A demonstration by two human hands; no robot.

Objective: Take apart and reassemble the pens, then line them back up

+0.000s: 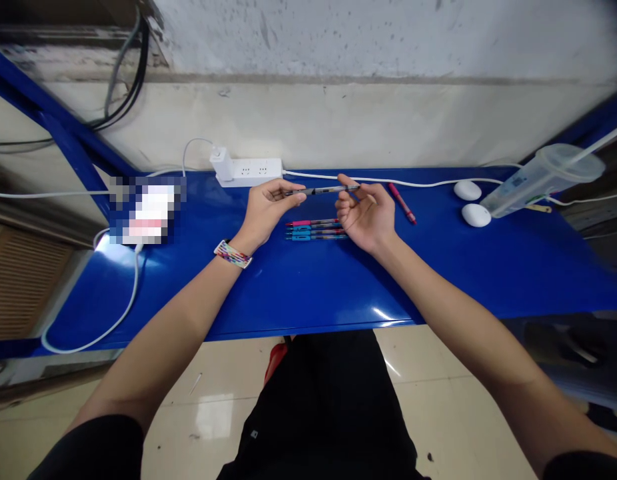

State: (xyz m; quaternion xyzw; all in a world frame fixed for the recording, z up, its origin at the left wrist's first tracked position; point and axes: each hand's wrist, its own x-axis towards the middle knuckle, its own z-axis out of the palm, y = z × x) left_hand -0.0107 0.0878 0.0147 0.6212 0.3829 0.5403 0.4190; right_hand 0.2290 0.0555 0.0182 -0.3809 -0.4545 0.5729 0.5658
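Note:
A dark, clear-barrelled pen [326,191] is held level above the blue shelf, stretched between both hands. My left hand [268,208], with a multicoloured band on its wrist, pinches the pen's left end between thumb and fingers. At the other end, my right hand [367,212] grips the pen between thumb and forefinger, palm turned up and the other fingers curled. Below the pen lies a row of several pens [313,230] with pink and blue grips; the right hand covers their right ends. To the right of that hand lies a pink-red pen [402,203], slanted.
A white power strip [256,170] with a plugged-in charger stands against the wall. A pixelated lit device [151,213] with a cable lies left on the blue shelf [308,293]. Two white rounded objects [472,203] and a tilted clear plastic container [531,180] stand right.

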